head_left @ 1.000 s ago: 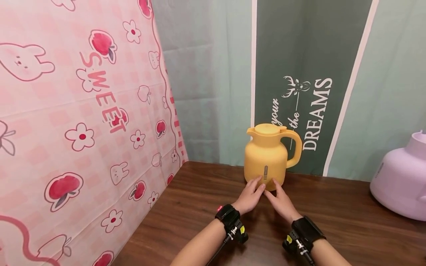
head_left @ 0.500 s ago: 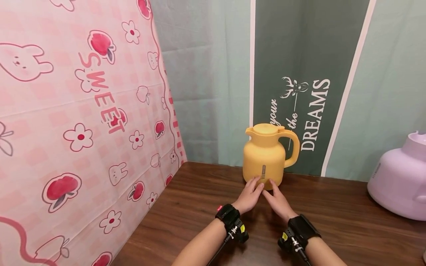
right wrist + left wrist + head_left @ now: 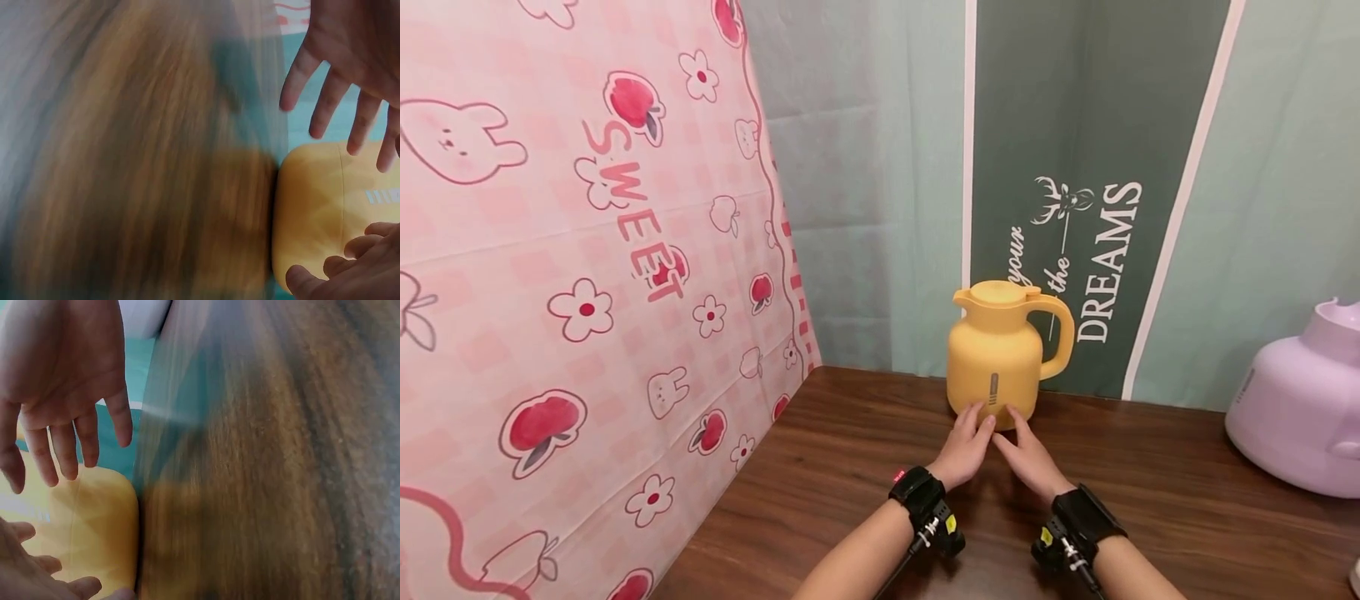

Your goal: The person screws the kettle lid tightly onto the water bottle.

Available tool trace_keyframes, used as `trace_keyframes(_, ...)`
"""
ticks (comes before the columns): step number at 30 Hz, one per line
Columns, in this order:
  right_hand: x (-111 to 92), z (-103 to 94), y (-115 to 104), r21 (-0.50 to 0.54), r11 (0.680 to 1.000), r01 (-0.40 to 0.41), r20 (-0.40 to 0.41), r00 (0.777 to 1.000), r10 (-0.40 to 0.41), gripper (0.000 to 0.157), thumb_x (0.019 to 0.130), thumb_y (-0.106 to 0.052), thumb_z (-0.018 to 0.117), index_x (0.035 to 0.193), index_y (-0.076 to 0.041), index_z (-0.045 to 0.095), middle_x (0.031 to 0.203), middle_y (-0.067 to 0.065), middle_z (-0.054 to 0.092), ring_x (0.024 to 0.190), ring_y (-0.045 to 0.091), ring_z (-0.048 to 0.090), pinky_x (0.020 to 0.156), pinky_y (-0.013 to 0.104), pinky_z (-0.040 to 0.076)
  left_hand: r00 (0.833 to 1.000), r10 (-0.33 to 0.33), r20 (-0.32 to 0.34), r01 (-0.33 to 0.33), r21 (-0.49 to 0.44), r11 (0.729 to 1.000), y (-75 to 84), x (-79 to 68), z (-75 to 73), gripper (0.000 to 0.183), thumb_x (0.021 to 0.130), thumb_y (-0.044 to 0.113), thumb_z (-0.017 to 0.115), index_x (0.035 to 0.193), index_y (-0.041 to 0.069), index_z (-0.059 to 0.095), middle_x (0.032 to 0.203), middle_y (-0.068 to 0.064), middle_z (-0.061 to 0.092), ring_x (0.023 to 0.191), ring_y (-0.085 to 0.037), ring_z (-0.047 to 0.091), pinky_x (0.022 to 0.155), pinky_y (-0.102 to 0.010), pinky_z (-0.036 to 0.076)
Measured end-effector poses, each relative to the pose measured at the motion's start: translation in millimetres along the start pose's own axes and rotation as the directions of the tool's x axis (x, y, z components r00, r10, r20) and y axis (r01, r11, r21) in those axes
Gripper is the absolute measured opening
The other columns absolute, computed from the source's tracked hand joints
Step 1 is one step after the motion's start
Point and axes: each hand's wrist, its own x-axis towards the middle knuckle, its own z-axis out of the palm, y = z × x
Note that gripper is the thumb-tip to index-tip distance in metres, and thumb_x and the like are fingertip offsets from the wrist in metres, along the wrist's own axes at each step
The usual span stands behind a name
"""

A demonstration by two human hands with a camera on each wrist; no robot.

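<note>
Both hands out front now: left hand (image 3: 962,447) and right hand (image 3: 1032,458) stretch toward the yellow jug (image 3: 992,354), fingers extended and spread apart; whether they touch it, nobody can tell. The jug stands upright on the table's (image 3: 820,467) far side, handle right. A lilac jug (image 3: 1296,417) sits well to the right.

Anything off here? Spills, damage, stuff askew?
The pink apple-print cloth and the green white-lettered cloth look hung sideways: "SWEET" and "DREAMS" read rotated. Otherwise nothing stands out: the yellow handled jug stands upright on the dark wood-grain table; no visible spill or damage.
</note>
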Motion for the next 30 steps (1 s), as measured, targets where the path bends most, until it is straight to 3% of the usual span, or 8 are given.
trace_keyframes(5,-10,-14.9,6,-0.112,0.991,0.076,-0.01,0.997,-0.077,0.073,0.099,-0.031,0.051,0.146,0.011,0.013,0.149,0.036,0.01,0.136,0.049,0.014,0.105,0.06,0.021,0.998,-0.016,0.067,0.011,0.062,0.998,4.2,-3.0,1.0,0.061,0.101,0.051,0.027,0.149,0.014,0.029,0.154,-0.008,0.023,0.139,-0.031,0.022,0.109,-0.049,0.024)
trace_keyframes(9,-17,-33.0,12,-0.171,0.982,0.083,-0.035,0.995,-0.09,0.074,0.098,-0.031,0.053,0.145,0.012,0.016,0.146,0.039,0.012,0.133,0.052,0.016,0.102,0.063,0.024,0.995,-0.016,0.095,0.011,0.061,0.998,7.9,-3.9,1.3,0.067,0.099,0.057,0.031,0.151,0.017,0.023,0.155,-0.004,0.021,0.14,-0.029,0.02,0.108,-0.048,0.025)
trace_keyframes(14,-28,-61.9,21,-0.206,0.976,0.072,-0.093,0.991,-0.093,0.075,0.098,-0.033,0.052,0.145,0.01,0.014,0.144,0.04,0.015,0.129,0.056,0.021,0.097,0.065,0.027,0.993,-0.003,0.114,0.004,-0.013,1.0,15.2,-6.0,5.2,0.071,0.097,0.058,0.037,0.152,0.02,0.017,0.156,0.0,0.018,0.141,-0.023,0.019,0.108,-0.045,0.027)
trace_keyframes(23,-39,-113.4,42,-0.251,0.968,-0.011,-0.193,0.98,-0.039,0.085,0.097,-0.043,0.049,0.148,0.007,0.002,0.145,0.041,0.01,0.126,0.059,0.02,0.093,0.068,0.026,0.977,0.068,0.201,-0.033,-0.172,0.985,34.1,-10.9,14.1,0.07,0.096,0.049,0.05,0.152,0.019,0.02,0.154,0.006,0.02,0.138,-0.01,0.022,0.107,-0.036,0.03)
trace_keyframes(30,-50,-149.2,59,-0.31,0.95,0.023,-0.307,0.944,-0.123,0.084,0.096,-0.038,0.054,0.148,0.007,0.006,0.141,0.044,0.015,0.12,0.063,0.024,0.087,0.069,0.028,0.96,0.13,0.246,-0.085,-0.187,0.979,42.0,-18.9,20.8,0.07,0.094,0.049,0.053,0.151,0.026,0.02,0.153,0.009,0.02,0.137,-0.007,0.02,0.107,-0.034,0.029)
